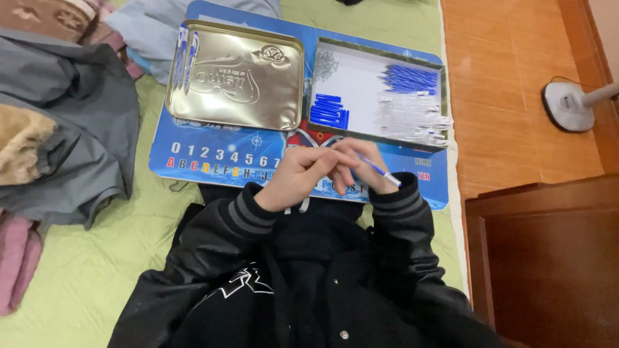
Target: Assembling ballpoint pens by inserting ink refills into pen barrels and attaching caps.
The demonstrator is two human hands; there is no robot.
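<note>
Above the blue lap board (193, 158), a blue pen (377, 170) is grasped by both the left hand (298, 175) and right hand (361, 166), near the white parts tray (361, 80) and gold tin lid (235, 76).

Glossy embossed metal tin lid (235, 74), polished wood floor (509, 96), matt – probably cotton – sheet (71, 270)

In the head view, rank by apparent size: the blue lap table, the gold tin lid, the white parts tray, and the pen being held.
1. Blue lap table
2. Gold tin lid and white parts tray: look alike, not ranked
3. Pen, held between both hands
</note>
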